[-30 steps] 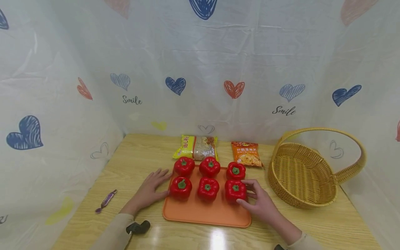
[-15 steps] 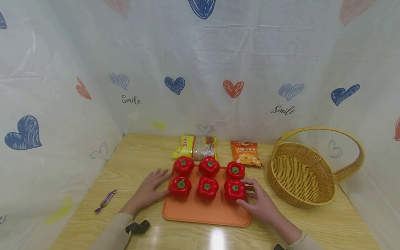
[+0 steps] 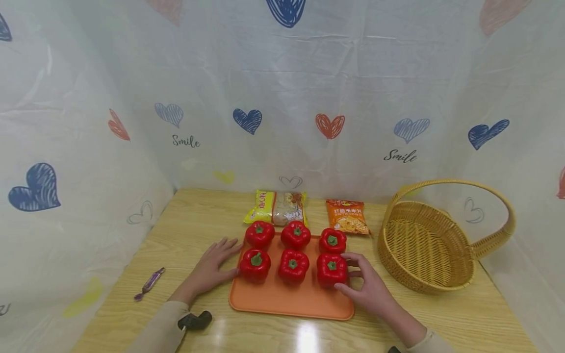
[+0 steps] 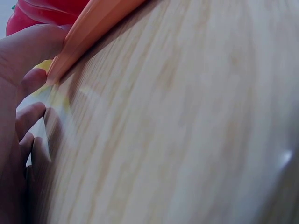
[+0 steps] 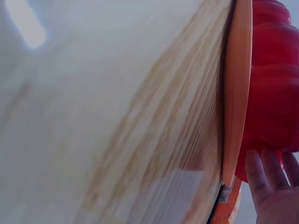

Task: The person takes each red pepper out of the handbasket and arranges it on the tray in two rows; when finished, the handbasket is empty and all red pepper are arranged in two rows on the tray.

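Note:
Several red bell peppers [image 3: 293,267] with green stems stand in two rows on an orange tray [image 3: 291,301]. My left hand [image 3: 211,268] lies at the tray's left edge with its fingers extended. In the left wrist view its thumb [image 4: 35,46] touches the tray rim. At the right, my right hand [image 3: 370,287] holds the front right bell pepper [image 3: 331,270], thumb at the near side and forefinger at the far side. The right wrist view shows fingertips [image 5: 254,163] against that pepper; the thumb is out of that view.
A wicker basket [image 3: 386,255] with a tall handle stands to the right. Behind the tray lie a yellow food packet [image 3: 282,208] and an orange snack bag [image 3: 348,218]. A purple wrapped candy [image 3: 151,283] lies at left. A printed curtain [image 3: 282,73] closes off the table's back.

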The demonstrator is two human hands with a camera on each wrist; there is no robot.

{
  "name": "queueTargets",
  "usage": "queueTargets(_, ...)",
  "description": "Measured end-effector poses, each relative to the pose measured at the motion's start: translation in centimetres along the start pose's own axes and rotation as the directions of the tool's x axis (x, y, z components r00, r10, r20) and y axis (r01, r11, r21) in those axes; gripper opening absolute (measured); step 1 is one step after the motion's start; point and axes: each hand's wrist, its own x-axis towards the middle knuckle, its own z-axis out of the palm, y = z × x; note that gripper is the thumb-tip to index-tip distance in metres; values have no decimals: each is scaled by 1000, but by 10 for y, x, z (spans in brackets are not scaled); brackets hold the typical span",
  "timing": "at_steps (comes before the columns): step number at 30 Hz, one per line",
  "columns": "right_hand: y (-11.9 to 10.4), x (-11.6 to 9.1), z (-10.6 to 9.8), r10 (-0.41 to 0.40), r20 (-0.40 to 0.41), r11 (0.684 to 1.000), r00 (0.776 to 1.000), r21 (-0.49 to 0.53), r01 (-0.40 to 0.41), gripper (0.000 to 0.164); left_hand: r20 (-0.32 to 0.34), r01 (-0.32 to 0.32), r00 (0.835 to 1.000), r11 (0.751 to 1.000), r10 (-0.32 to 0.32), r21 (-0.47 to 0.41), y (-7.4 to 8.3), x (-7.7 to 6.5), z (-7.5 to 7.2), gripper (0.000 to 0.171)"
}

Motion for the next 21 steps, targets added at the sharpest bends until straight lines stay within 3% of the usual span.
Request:
queueTargets(6,2,-2,-2,-23,-2,1000,1000,0,23,67,1,0,1000,1000,0,-7,1,0,0,70)
queueTargets(13,3,-6,-6,19,2,1000,1000,13,-19,67,-6,7,1000,1000,-7,-22,2,-1,-2,69)
queueTargets(21,9,-11,-16,39,9,998,999,-43,-38,66,-14,33,999,993,-35,-117,1,-5,-6,59)
